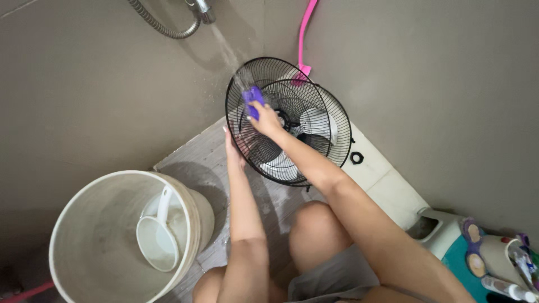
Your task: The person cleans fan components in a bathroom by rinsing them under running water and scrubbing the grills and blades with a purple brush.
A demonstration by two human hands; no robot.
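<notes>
A black wire fan grille [255, 84] stands upright in the corner, under water falling from a tap [203, 9]. My right hand [264, 118] presses a purple sponge [252, 100] against this grille. My left hand [232, 148] holds the grille's left rim from behind. A second black grille [331, 120] leans right beside it, with white fan blades [317, 120] showing through the wires.
A big white bucket [73, 224] with a white dipper [157, 238] inside stands at lower left. A metal hose [160, 25] and a pink cord [305, 28] hang on the grey walls. A small black ring [356, 157] lies on the floor. Toiletries [499, 264] sit at lower right.
</notes>
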